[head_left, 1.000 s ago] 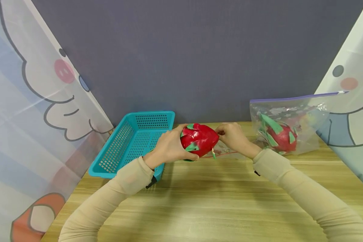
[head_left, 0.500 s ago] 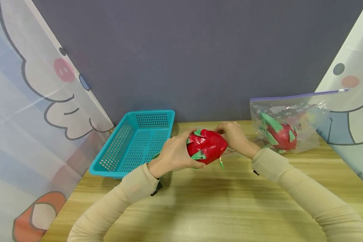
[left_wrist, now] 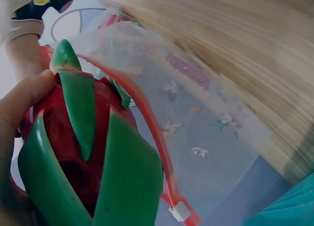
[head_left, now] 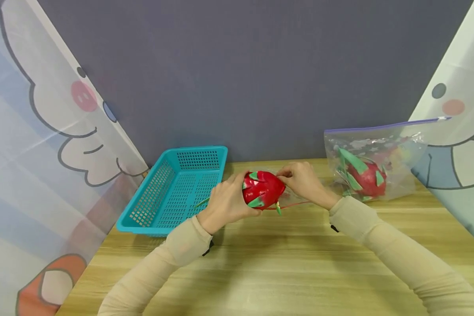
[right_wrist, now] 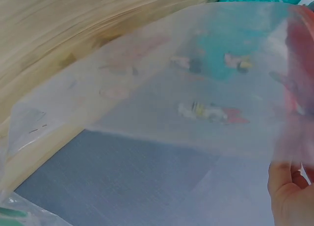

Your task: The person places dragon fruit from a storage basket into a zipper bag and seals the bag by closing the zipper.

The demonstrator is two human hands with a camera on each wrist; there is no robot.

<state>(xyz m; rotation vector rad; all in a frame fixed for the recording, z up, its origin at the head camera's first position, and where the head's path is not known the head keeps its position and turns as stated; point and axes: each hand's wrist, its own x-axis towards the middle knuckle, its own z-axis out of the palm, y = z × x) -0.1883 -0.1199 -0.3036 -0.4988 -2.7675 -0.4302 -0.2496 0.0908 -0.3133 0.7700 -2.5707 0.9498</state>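
Note:
My left hand (head_left: 230, 199) grips a red dragon fruit (head_left: 263, 189) with green scales, its pointed end turned to the right. Green tips fill much of the left wrist view, where the dragon fruit (left_wrist: 83, 137) overlaps the open mouth of a clear zip bag (left_wrist: 191, 118) with a red seal and white slider. Just right of the fruit, my right hand (head_left: 302, 182) pinches the edge of that bag. From the right wrist, the printed clear bag (right_wrist: 211, 93) spreads beside my fingers (right_wrist: 282, 177), and the fruit shows faintly red through it.
A blue-green plastic basket (head_left: 142, 217) stands at the left on the wooden table (head_left: 268, 272). On the right is another zip bag (head_left: 383, 136), purple-sealed, with a second dragon fruit (head_left: 367, 179) inside. A dark grey panel (head_left: 237, 79) rises behind.
My left hand with the dragon fruit has shifted right and nearer to me, then the fruit swung slightly back left. The right hand keeps its pinch on the bag, almost in place.

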